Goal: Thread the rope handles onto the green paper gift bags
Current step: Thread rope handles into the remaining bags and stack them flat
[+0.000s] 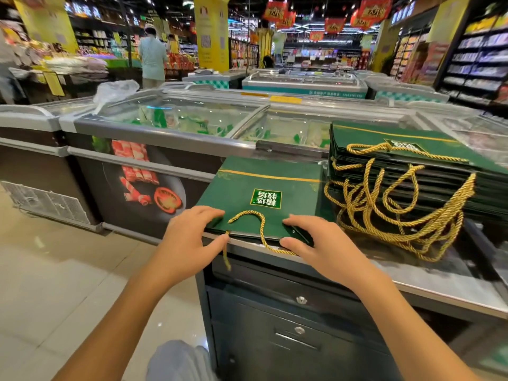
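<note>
At lower centre, the left hand (189,235) and right hand (324,243) each pinch the near edge of a flat green paper bag (264,185), fingers on top and thumb at the edge. A twisted gold rope handle (261,224) loops across the smooth bag face between them, one frayed end hanging below the left thumb. At right, on the metal-edged table (439,287), a stack of bags (412,171) carries tangled gold handles.
</note>
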